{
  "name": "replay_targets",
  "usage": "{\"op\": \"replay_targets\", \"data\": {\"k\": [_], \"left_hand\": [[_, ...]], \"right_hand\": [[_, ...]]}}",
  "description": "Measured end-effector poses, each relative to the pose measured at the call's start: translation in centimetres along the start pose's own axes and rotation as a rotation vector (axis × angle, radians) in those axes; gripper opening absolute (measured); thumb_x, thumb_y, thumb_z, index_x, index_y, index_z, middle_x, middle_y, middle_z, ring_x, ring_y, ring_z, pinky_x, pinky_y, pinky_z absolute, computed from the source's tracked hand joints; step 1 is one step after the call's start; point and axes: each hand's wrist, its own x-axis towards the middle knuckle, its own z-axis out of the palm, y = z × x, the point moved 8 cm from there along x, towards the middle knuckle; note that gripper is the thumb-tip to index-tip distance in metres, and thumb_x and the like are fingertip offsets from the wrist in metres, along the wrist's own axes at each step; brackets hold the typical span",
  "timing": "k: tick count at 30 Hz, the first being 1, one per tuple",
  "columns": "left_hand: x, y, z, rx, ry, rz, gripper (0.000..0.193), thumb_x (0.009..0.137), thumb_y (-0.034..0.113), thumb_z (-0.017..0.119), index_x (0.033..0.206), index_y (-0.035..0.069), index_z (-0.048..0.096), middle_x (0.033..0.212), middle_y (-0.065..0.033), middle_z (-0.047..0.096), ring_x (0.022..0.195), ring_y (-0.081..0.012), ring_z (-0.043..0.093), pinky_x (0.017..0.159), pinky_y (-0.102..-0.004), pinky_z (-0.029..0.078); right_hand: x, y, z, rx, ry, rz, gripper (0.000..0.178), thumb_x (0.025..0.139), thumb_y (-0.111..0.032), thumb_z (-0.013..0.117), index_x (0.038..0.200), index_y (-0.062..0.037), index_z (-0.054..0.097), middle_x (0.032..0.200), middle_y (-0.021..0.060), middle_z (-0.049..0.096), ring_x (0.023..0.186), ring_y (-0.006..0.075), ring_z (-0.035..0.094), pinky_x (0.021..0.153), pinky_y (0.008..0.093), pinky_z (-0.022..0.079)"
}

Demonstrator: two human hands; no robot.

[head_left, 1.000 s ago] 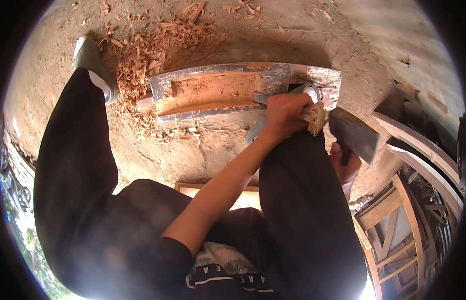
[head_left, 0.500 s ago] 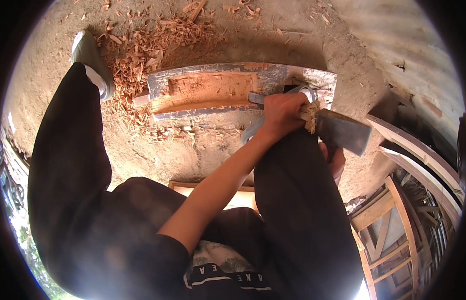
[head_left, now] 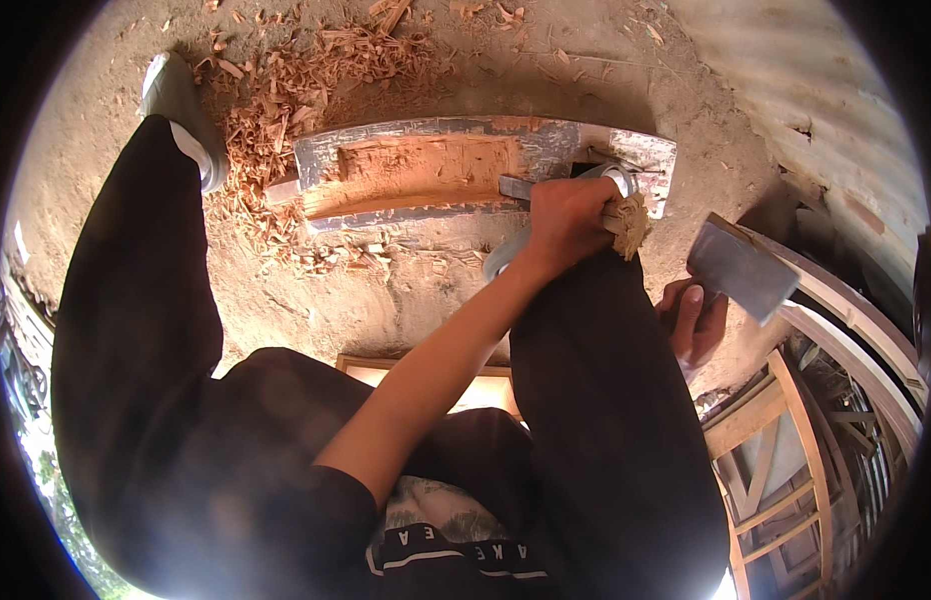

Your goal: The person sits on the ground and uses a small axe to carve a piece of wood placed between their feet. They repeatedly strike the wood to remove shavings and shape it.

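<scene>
At upper centre, the left hand (head_left: 569, 222) clenched a chisel (head_left: 516, 187), apparently steadying it over the hollowed wooden block (head_left: 446, 165). Right of centre, the right hand (head_left: 698, 322) clasped a hammer (head_left: 744, 268) apart, seemingly for swinging room.

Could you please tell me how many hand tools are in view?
2: a chisel in the left grip, and a broad-headed, axe-like tool in the right grip. Others may be hidden among the wood shavings or behind the wooden frame at right.

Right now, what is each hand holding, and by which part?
Left hand: a chisel, by its handle, just short of the frayed end. Right hand: a broad-headed tool, by its handle, close to the head.
</scene>
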Motion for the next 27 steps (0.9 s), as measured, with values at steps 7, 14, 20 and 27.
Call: {"op": "replay_targets", "data": {"k": [7, 14, 20, 27], "left_hand": [[-0.6, -1.3, 1.2, 0.033, -0.093, -0.028, 0.023, 0.06, 0.012, 0.078, 0.078, 0.014, 0.064, 0.065, -0.0078, 0.063, 0.062, -0.0301, 0.065, 0.054, -0.04, 0.047], [-0.1, -0.4, 0.6, 0.016, -0.023, -0.015, 0.02, 0.061, 0.015, 0.078, 0.071, 0.013, 0.06, 0.063, -0.0051, 0.061, 0.06, -0.027, 0.065, 0.051, -0.0382, 0.047], [0.1, 0.2, 1.0, -0.01, -0.025, -0.01, 0.021, 0.061, 0.015, 0.077, 0.072, 0.013, 0.059, 0.063, -0.0057, 0.061, 0.06, -0.0278, 0.064, 0.052, -0.0383, 0.047], [0.2, 0.1, 0.7, 0.016, -0.026, -0.01, 0.02, 0.062, 0.015, 0.077, 0.072, 0.014, 0.059, 0.063, -0.0057, 0.061, 0.06, -0.028, 0.064, 0.053, -0.0384, 0.047]], "right_hand": [[0.9, 2.0, -0.1, -0.235, -0.183, 0.018, 0.039, 0.096, -0.022, 0.065, 0.124, 0.0053, 0.058, 0.086, 0.0074, 0.063, 0.074, 0.0118, 0.057, 0.066, 0.0261, 0.045], [1.1, 3.3, -0.1, -0.437, -0.162, -0.152, 0.034, 0.098, -0.024, 0.063, 0.121, 0.0008, 0.06, 0.083, 0.0094, 0.063, 0.071, 0.014, 0.058, 0.063, 0.0298, 0.047], [0.2, 0.2, -0.2, -0.348, 0.058, -0.365, 0.037, 0.099, -0.025, 0.057, 0.124, 0.0016, 0.057, 0.075, 0.0057, 0.057, 0.061, 0.0081, 0.051, 0.053, 0.0261, 0.039], [0.0, 2.0, -1.7, -0.247, 0.015, -0.048, 0.034, 0.1, -0.026, 0.059, 0.121, 0.001, 0.06, 0.076, 0.0084, 0.058, 0.068, 0.0188, 0.059, 0.059, 0.0341, 0.048]]}}
